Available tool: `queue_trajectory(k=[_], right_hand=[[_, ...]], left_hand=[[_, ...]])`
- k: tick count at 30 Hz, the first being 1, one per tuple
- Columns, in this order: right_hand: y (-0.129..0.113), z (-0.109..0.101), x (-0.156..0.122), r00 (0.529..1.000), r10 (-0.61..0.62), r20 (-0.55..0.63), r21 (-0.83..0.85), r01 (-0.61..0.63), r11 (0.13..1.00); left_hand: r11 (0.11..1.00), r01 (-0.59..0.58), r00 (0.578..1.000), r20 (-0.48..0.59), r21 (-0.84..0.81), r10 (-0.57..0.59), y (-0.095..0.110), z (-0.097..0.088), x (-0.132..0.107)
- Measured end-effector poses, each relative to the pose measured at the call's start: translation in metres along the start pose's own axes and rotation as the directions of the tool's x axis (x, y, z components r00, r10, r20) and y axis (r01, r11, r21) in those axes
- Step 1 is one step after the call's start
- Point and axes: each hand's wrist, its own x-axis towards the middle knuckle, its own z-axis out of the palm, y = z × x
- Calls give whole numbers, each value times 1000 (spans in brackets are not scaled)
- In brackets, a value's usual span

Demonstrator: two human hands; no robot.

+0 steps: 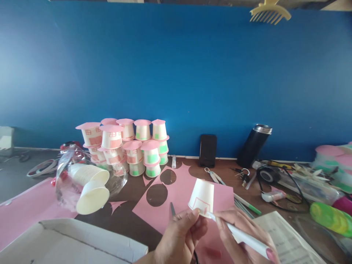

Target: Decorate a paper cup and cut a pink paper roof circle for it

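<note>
A white paper cup (202, 192), upside down and tilted, is pinched at its rim by my left hand (183, 233). A red rectangular outline shows on the cup's side near the rim. My right hand (244, 234) grips a white marker (247, 238), whose tip touches the cup inside that outline. Beneath the hands lies a pink paper sheet (176, 190) with round holes cut from it. A dark pointed blade (172, 209), perhaps of scissors, sticks out behind my left hand.
Stacked decorated cups (132, 146) with pink paper discs stand at the left back. Plain paper cups (93, 196) lie in a plastic bag. A phone (208, 150) and a black bottle (254, 145) lean by the blue wall. A white box (82, 244) fills the front left.
</note>
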Motion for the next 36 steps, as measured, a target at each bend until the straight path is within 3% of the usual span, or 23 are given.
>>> queue_trajectory(k=[5,8,13,36], right_hand=[[-2,-1,1,999,24,-30,2,-24,1000],[-5,-1,3,998,56,11,10,-56,998],[-3,-1,5,999,11,-44,17,-10,1000],[0,2,0,998,69,-8,18,-69,997]], left_hand=[[1000,2,1000,-15,-4,-2,0,2,-2],[1000,-2,1000,-20,-9,2,0,2,-2],[1000,6,999,-35,-10,-7,0,0,-1],[1000,6,1000,-7,-15,-6,0,1,-2]])
